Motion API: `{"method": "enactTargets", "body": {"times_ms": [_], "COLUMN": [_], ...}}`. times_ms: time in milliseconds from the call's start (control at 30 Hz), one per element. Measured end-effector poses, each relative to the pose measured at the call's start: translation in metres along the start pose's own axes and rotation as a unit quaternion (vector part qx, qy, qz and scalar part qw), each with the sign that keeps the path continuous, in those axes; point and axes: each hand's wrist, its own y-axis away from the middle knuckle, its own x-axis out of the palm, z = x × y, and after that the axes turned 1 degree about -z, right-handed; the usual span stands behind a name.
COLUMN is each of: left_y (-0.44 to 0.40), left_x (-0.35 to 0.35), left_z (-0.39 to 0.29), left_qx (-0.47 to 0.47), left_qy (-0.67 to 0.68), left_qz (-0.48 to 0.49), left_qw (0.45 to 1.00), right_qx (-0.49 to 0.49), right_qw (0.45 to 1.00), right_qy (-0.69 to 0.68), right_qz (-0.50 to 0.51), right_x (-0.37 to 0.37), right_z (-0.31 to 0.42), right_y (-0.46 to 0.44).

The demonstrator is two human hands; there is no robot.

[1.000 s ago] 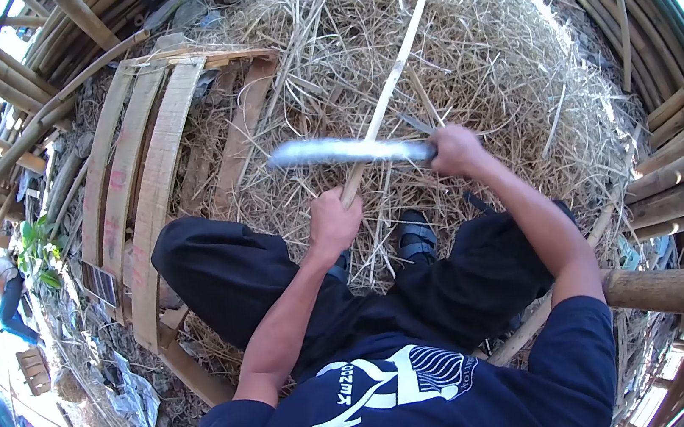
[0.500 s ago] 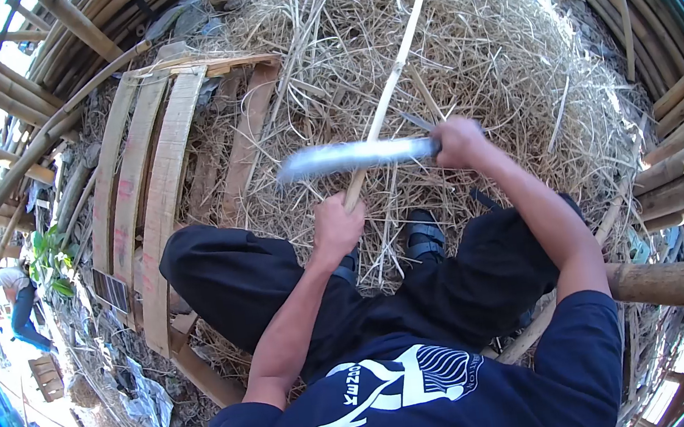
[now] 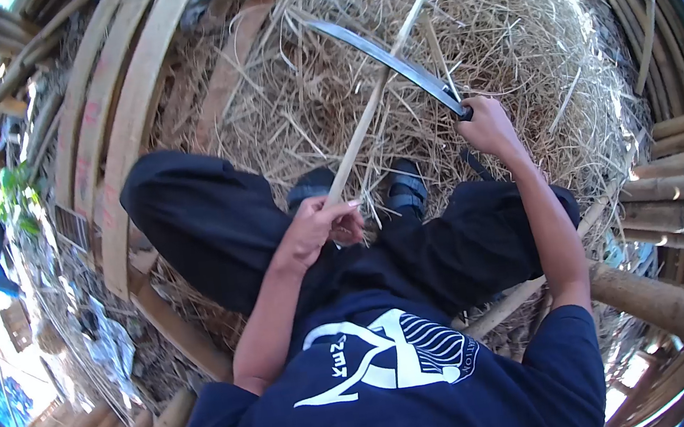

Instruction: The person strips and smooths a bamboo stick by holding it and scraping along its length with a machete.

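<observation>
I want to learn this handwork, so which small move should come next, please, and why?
Probably firm up the left hand on the pale strip: its fingers look loosely parted at the near end, while the right hand holds the knife across the strip.

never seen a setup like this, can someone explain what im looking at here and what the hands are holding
There's no machine here: these are a person's two bare hands, seen from a camera worn on their head, looking forward and down. The person's chest and bent legs fill the lower part. The left hand loosely holds the near end of a long pale stick. The right hand grips a long curved blade by its handle. The blade crosses the stick in this view; whether they touch is hard to tell. The ground is covered with dry, straw-like litter, and wooden slats lie to the left.
</observation>
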Motion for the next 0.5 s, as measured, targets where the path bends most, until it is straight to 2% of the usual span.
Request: {"method": "enactTargets", "body": {"times_ms": [67,133,200,233,267,300,333,367,500], "left_y": [-0.002,-0.004,-0.015,-0.013,-0.017,-0.024,-0.026,-0.023,-0.029], "left_x": [0.000,0.002,-0.016,-0.012,-0.009,-0.005,-0.001,0.002,0.005], "left_z": [-0.003,-0.005,0.008,0.003,0.008,0.015,0.016,0.014,0.014], "left_qx": [-0.025,-0.060,-0.081,-0.078,-0.078,0.012,0.102,0.105,0.093], "left_qy": [0.050,0.054,0.036,0.024,0.027,-0.142,-0.305,-0.385,-0.425], "left_qz": [0.039,0.008,0.085,0.050,0.050,-0.056,-0.160,-0.193,-0.210], "left_qw": [0.998,0.997,0.992,0.995,0.995,0.988,0.933,0.896,0.876], "right_qx": [-0.008,-0.029,-0.013,-0.040,-0.040,-0.042,-0.044,-0.061,-0.067], "right_qw": [0.999,0.998,0.997,0.997,0.994,0.993,0.993,0.994,0.986], "right_qy": [0.037,0.048,0.015,-0.005,-0.014,-0.008,-0.003,0.017,0.023], "right_qz": [0.017,0.008,0.073,0.061,0.101,0.106,0.110,0.091,0.150], "right_x": [-0.002,0.009,0.014,0.018,0.018,0.025,0.032,0.034,0.055], "right_z": [0.014,0.019,0.028,0.033,0.040,0.040,0.041,0.047,0.052], "right_y": [0.011,0.023,0.032,0.038,0.041,0.044,0.047,0.054,0.064]}}
